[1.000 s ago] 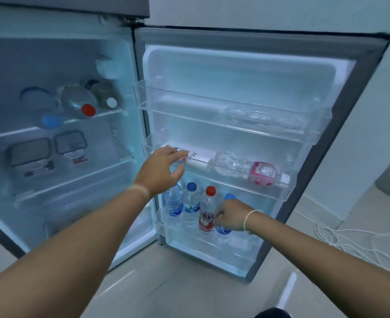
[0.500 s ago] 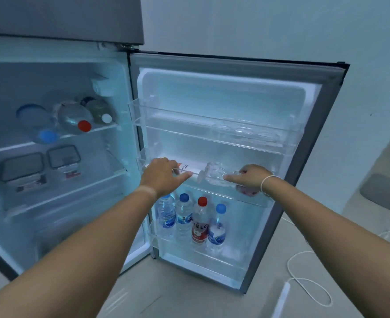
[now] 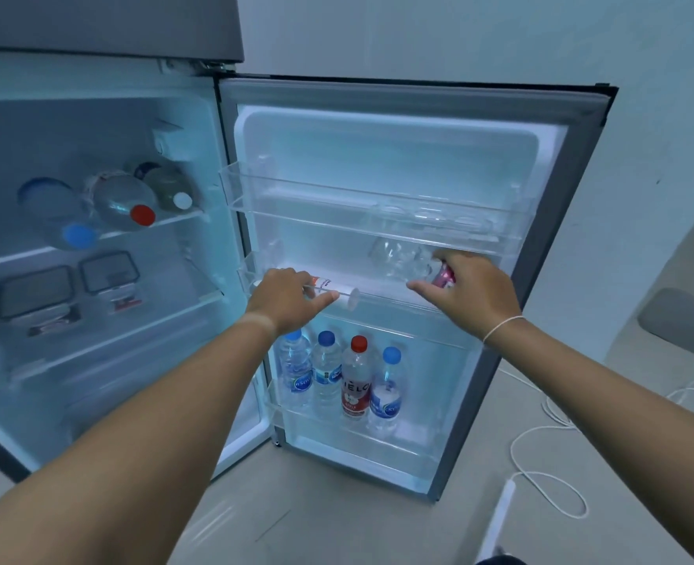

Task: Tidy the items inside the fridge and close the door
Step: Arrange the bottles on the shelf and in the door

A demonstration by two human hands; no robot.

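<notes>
The fridge door point(image 3: 561, 254) stands wide open. At its middle door shelf point(image 3: 382, 297), my left hand point(image 3: 286, 301) grips a white tube-shaped bottle point(image 3: 339, 293) that lies on its side. My right hand point(image 3: 469, 293) holds a clear bottle with a pink label point(image 3: 402, 263), lifted and tilted above the same shelf. Several upright water bottles point(image 3: 339, 379), blue-capped and one red-capped, stand in the bottom door shelf. Inside the fridge, three bottles point(image 3: 121, 199) lie on the top shelf and two lidded containers point(image 3: 68, 287) sit on the shelf below.
The top door shelf point(image 3: 378, 216) holds a clear egg tray. A white cable point(image 3: 549, 479) coils on the tiled floor to the right, with a grey mat point(image 3: 682, 320) beyond it. The freezer door point(image 3: 104, 24) above is closed.
My right hand left the bottom-shelf bottles, rose to the middle shelf, took the pink-labelled bottle and lifted it. My left hand closed on the white bottle.
</notes>
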